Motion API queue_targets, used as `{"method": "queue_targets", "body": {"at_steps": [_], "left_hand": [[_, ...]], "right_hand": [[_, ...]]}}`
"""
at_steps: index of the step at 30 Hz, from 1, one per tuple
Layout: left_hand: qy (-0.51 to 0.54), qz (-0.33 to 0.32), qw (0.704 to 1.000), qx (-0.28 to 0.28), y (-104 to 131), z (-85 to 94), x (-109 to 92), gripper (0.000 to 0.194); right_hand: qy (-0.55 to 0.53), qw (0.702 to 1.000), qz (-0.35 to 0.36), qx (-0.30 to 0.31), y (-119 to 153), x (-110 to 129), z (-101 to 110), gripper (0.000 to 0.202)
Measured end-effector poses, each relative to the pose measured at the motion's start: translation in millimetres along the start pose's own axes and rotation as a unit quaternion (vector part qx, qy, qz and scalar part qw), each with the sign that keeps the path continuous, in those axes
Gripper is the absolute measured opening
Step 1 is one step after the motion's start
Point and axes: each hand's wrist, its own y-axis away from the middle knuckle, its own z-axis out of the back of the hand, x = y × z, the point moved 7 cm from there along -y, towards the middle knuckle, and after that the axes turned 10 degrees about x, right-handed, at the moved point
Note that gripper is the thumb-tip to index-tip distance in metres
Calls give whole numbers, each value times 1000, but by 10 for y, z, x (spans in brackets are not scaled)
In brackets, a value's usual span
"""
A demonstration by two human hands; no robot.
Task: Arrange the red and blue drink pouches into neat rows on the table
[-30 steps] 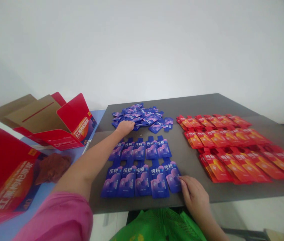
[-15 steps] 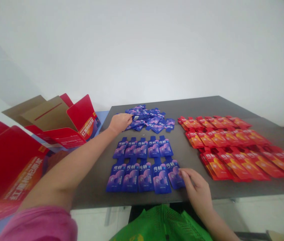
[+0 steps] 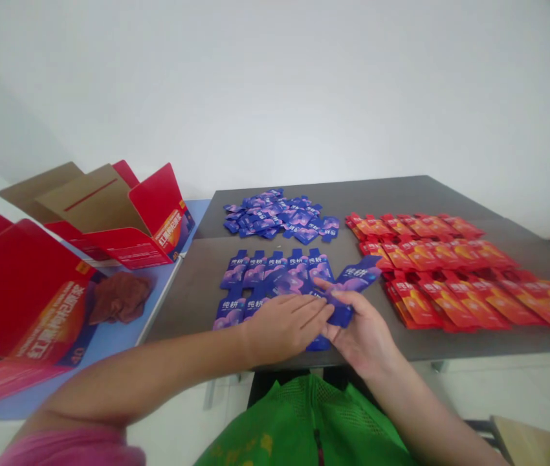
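Note:
Over the near row of blue-purple sachets, my two hands meet. In my right hand [image 3: 365, 333], palm turned up, a blue-purple sachet [image 3: 358, 275] sticks out to the upper right, with more blue packaging under the fingers. My left hand [image 3: 288, 327] lies across from the left, fingers closed on the sachets at my right palm; its fingertips are partly hidden. Another blue sachet [image 3: 287, 283] shows just above my left knuckles. Two rows of flat blue sachets [image 3: 234, 270] lie beneath, the near row partly covered by my hands. Farther back is a loose pile of blue sachets [image 3: 275, 215].
Several rows of overlapping red-orange sachets [image 3: 420, 304] cover the right of the dark table [image 3: 376, 194]. At left, open red cartons [image 3: 110, 243] and a crumpled brown cloth [image 3: 122, 298] sit on a blue surface. A white wall [image 3: 275, 84] stands behind.
My left hand has come back from the pile to my right hand, bringing blue sachets. My right hand has lifted from the near row's right end and turned palm up.

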Motion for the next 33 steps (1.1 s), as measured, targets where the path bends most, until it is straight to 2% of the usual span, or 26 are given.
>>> {"method": "queue_targets", "body": {"at_steps": [4, 8, 11, 15, 18, 21, 23, 25, 26, 28, 30, 33], "left_hand": [[111, -1, 994, 21, -21, -39, -50, 31], [205, -20, 976, 68, -65, -138, 9, 27], [185, 19, 980, 76, -73, -172, 105, 28], [110, 63, 988, 87, -90, -100, 155, 34], [84, 57, 990, 94, -99, -29, 146, 36], [103, 55, 988, 101, -77, -4, 210, 38], [158, 98, 980, 75, -31, 13, 355, 37], [237, 200, 951, 16, 71, 16, 588, 34], [280, 263, 923, -14, 147, -13, 708, 33], [361, 378, 851, -49, 318, -153, 876, 33], [426, 461, 777, -53, 457, -356, 923, 34], [517, 521, 677, -58, 579, -648, 855, 33]], "right_hand": [[26, 998, 8, -54, 66, -69, 143, 41], [11, 998, 17, -64, 22, -83, 179, 40], [-7, 997, 40, -72, 6, -70, 204, 28], [52, 993, 62, -88, 37, 9, 225, 13], [61, 995, 51, -67, 51, 52, 179, 24], [53, 998, 28, -34, 52, 54, 136, 32], [51, 997, 37, -35, 60, 66, 157, 28], [66, 994, 72, -41, 74, 92, 183, 27], [81, 992, 88, -40, 79, 93, 185, 30], [122, 987, 96, -33, 77, 40, 167, 38], [166, 982, 84, -29, 50, -73, 139, 45], [217, 973, 66, -33, -39, -267, 111, 48]]}}
